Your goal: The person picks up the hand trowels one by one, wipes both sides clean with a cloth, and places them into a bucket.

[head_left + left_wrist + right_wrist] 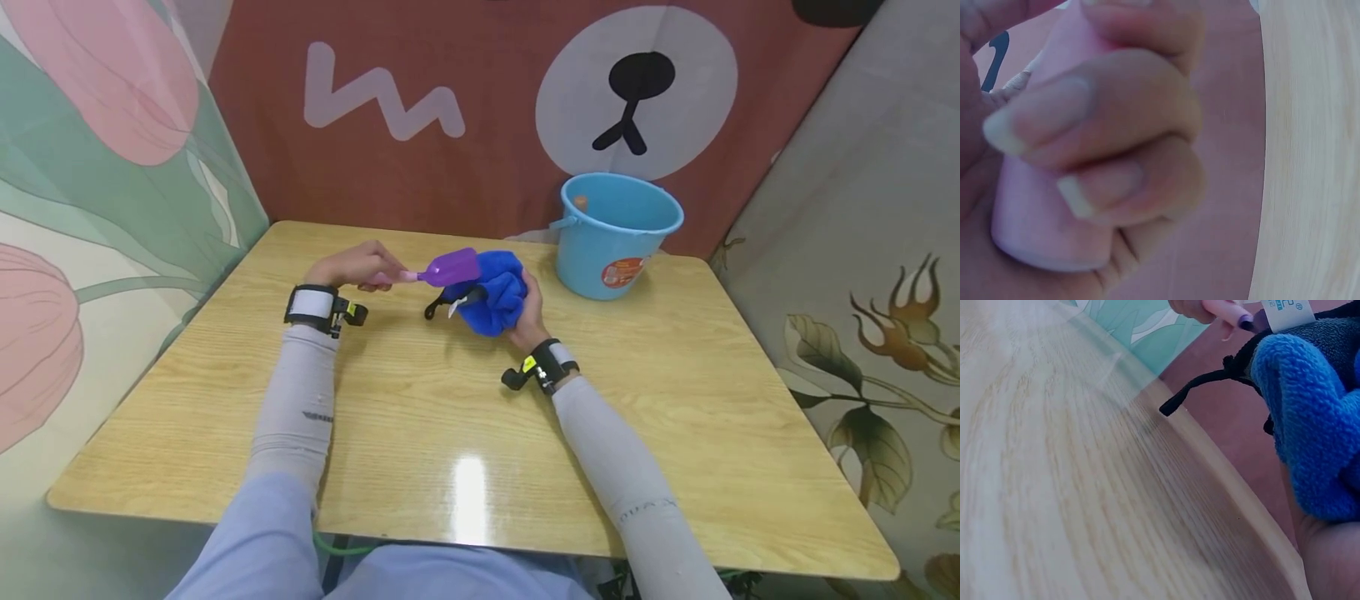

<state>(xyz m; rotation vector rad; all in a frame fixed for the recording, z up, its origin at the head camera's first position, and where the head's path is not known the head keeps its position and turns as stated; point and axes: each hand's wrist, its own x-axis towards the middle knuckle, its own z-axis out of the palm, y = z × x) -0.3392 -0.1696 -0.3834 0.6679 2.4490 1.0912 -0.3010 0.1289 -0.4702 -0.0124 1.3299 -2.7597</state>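
Note:
My left hand (358, 265) grips the pink handle of a toy shovel (452, 267) with a purple blade. In the left wrist view, the fingers curl round that pink handle (1047, 215), and its rounded end shows below them. The blade points right and overlaps a bunched blue fuzzy cloth (498, 302) in the head view. My right hand (532, 315) holds this cloth from its right side, above the table. From the cloth hang a black strap (1200, 380) and a white printed tag (1288, 314); a dark grey part shows beside the tag.
A light blue bucket (600, 260) stands at the back right of the wooden table (420, 417), with a brownish tip (581, 202) showing inside its rim. Printed cloth walls (495, 183) rise behind the table and at both sides.

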